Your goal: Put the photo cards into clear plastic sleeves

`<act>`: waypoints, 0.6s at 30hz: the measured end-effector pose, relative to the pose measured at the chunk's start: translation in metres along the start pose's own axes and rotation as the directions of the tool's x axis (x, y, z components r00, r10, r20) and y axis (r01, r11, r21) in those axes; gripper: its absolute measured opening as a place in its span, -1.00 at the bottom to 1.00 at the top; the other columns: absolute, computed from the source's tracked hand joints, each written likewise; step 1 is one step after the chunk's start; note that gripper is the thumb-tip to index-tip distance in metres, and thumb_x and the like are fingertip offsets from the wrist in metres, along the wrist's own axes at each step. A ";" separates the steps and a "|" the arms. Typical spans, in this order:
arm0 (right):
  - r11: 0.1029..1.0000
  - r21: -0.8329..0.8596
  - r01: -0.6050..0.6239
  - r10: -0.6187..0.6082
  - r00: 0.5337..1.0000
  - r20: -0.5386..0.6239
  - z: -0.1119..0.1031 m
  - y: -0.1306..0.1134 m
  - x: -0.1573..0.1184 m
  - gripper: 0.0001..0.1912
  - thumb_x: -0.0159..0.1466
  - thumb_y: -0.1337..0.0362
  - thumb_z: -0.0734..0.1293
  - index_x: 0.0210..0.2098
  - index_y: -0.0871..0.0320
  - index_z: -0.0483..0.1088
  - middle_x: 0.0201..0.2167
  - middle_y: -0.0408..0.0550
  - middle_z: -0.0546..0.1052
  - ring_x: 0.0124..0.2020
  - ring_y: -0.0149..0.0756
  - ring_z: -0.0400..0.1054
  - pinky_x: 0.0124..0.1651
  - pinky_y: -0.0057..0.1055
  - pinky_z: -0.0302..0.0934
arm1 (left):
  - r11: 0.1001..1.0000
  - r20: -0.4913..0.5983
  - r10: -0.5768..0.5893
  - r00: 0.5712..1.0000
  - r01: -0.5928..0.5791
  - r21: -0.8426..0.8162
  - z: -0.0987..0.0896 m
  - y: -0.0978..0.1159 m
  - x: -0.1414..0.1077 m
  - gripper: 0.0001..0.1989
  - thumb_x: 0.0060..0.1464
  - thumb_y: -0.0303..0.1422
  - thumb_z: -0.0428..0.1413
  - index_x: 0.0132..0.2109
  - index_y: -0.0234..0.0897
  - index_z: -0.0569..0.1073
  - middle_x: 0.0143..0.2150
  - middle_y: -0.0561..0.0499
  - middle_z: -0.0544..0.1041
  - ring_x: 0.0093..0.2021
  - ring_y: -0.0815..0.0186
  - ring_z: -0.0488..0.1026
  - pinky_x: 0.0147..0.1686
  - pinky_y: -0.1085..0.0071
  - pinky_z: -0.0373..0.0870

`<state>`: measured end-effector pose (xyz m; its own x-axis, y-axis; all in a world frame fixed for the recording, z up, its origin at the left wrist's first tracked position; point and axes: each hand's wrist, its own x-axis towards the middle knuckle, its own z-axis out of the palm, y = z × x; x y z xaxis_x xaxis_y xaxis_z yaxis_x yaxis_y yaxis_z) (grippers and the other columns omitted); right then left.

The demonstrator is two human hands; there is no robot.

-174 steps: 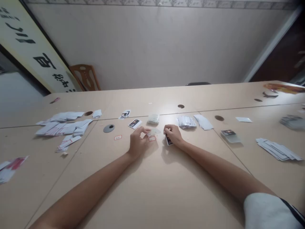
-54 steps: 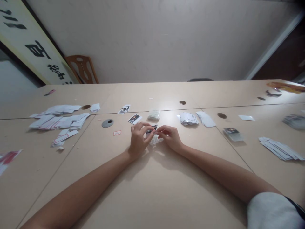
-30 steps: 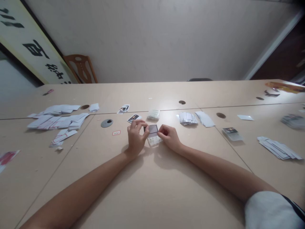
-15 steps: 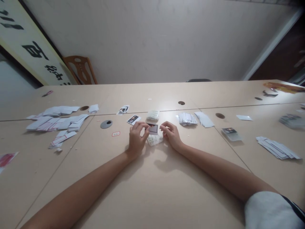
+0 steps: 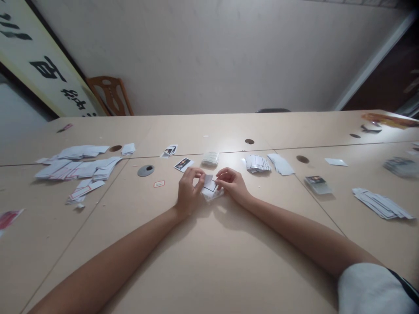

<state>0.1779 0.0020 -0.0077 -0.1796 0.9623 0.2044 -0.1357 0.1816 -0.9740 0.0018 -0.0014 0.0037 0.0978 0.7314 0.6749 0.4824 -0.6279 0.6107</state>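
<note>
White card [image 5: 210, 186], left end hidden behind the left hand [image 5: 189, 188]. Clear plastic piece [image 5: 216, 196] beneath, partly covered by the card. Red-bordered label [image 5: 159, 184], lettering too small to read. Red-and-white packet [image 5: 9, 220], cut off at left. Orange object [image 5: 391, 120] (kind uncertain), cut off at right. Far-right stack [image 5: 401, 167], blurred.

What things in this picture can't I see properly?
All in the head view:
The white paper between the left hand and the right hand: too small to tell if it is one piece.
The clear packet by it: partly covered by that paper.
The red-edged label: writing too small to read.
The black curved thing: mostly hidden behind the table.
The poster: cut off by the left edge.
</note>
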 end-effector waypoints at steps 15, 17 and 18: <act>0.994 -0.106 0.008 -0.007 1.000 0.006 0.000 -0.002 -0.001 -0.86 -0.02 0.38 0.22 -0.42 0.15 0.34 -0.66 -0.31 0.21 -0.62 -0.48 0.19 -0.52 -0.53 0.07 | 0.917 -0.162 -0.379 0.911 0.346 -0.199 0.006 -0.029 0.005 -0.75 0.21 -0.14 -0.01 -0.23 -0.25 0.31 -0.34 0.03 0.43 -0.28 0.33 0.47 -0.29 0.42 0.35; 0.993 -0.114 0.008 -0.010 1.000 -0.020 0.000 -0.001 -0.002 -0.87 -0.02 0.37 0.21 -0.45 0.15 0.34 -0.67 -0.30 0.20 -0.63 -0.47 0.18 -0.53 -0.53 0.06 | 0.909 -0.168 -0.401 0.901 0.368 -0.197 0.006 -0.032 0.005 -0.76 0.21 -0.14 -0.02 -0.22 -0.24 0.30 -0.36 0.04 0.44 -0.29 0.33 0.46 -0.30 0.43 0.35; 0.993 -0.114 0.007 -0.011 0.999 -0.033 -0.001 -0.001 -0.002 -0.87 -0.02 0.37 0.21 -0.46 0.15 0.35 -0.68 -0.30 0.19 -0.64 -0.47 0.18 -0.53 -0.53 0.05 | 0.906 -0.168 -0.408 0.897 0.375 -0.199 0.006 -0.033 0.005 -0.76 0.21 -0.15 -0.02 -0.22 -0.24 0.30 -0.36 0.04 0.44 -0.30 0.33 0.47 -0.31 0.43 0.35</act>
<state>0.1792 -0.0001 -0.0071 -0.1458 0.9664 0.2118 -0.0246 0.2105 -0.9773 -0.0079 0.0246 -0.0155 -0.2549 0.8681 0.4258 0.2999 -0.3477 0.8884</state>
